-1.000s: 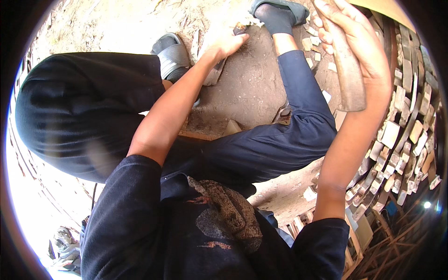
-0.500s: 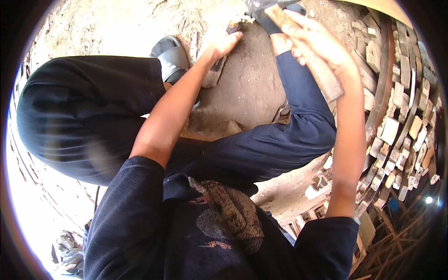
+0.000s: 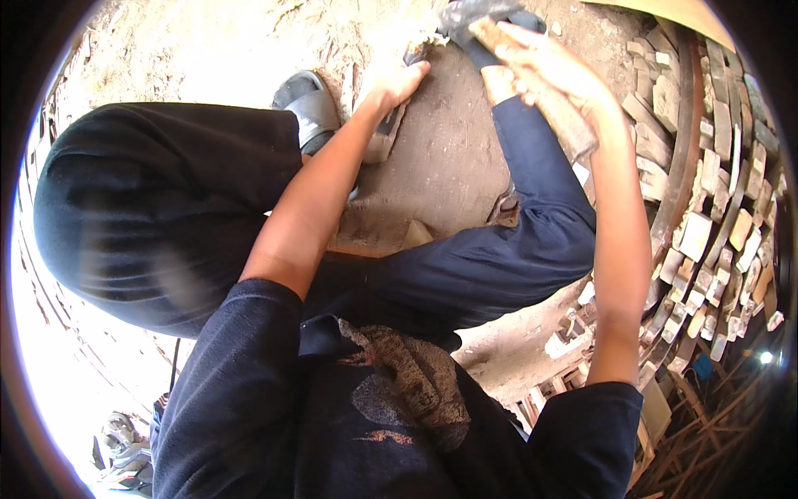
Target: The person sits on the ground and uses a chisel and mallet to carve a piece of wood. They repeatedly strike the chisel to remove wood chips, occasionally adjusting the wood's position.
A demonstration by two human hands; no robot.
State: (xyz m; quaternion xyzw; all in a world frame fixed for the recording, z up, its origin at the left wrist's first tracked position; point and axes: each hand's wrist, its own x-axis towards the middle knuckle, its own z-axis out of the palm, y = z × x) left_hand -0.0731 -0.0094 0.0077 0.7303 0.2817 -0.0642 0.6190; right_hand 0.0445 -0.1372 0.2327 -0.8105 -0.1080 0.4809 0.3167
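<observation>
My left hand [image 3: 392, 83] reaches forward past my left foot. It is closed around a short, dark-ended piece [image 3: 416, 55] with a pale, ragged top, and glare washes out part of the grip. To the right, my right hand [image 3: 565, 71] wraps around a thick wooden handle [image 3: 572, 129] that slants from upper left to lower right. A grey, metal-looking piece [image 3: 478, 12] shows at the handle's far end, and I cannot tell if the two are joined. Beneath my left wrist, a wooden block [image 3: 381, 145] lies on the ground.
My left foot in a grey sandal [image 3: 309, 104] stands beside my left forearm. My bent right leg [image 3: 540, 191] crosses under the right hand. Stacked wood offcuts [image 3: 697, 233] line the right side. A small wood scrap [image 3: 417, 234] lies on the bare dirt ground [image 3: 449, 150].
My right hand and the wooden handle have shifted slightly left, and the handle's near end has risen. More of the grey piece shows. My left hand keeps nearly the same place and grip.
</observation>
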